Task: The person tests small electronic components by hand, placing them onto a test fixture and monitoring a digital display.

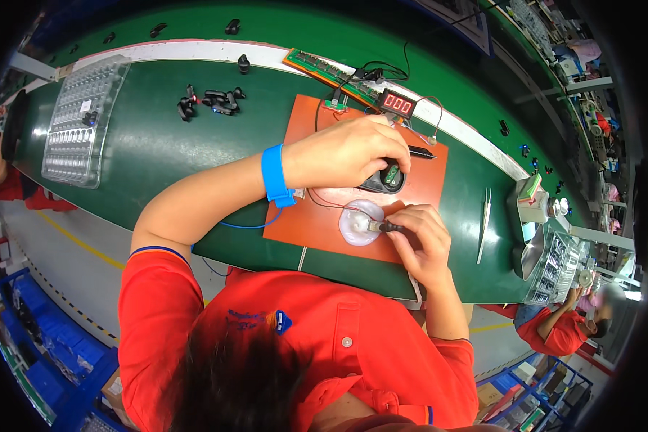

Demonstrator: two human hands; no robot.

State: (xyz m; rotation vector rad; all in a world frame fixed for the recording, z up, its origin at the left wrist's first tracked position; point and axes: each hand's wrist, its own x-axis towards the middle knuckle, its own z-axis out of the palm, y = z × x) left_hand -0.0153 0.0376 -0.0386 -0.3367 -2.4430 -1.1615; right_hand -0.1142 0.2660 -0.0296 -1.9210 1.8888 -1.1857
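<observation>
My left hand [349, 153], with a blue strap [273, 175] at the wrist, is closed over a small black case [390, 181]. A green piece shows inside the case; my fingers hide part of it. Nearer to me, my right hand [426, 237] pinches a small tool with a dark handle [390, 227]. Its pale metal tip lies over a round, whitish translucent dish [358, 229]. Both hands are above an orange mat [295, 216]. Just beyond my left fingers lies a black pen-like object [421, 152].
A red-digit meter [396, 104] with wires and a green circuit strip [324, 72] stand behind the mat. Metal tweezers [485, 225] lie at right, near bins and trays. Several black parts [223, 101] and a clear tray [83, 122] are at left. Co-workers sit at both sides.
</observation>
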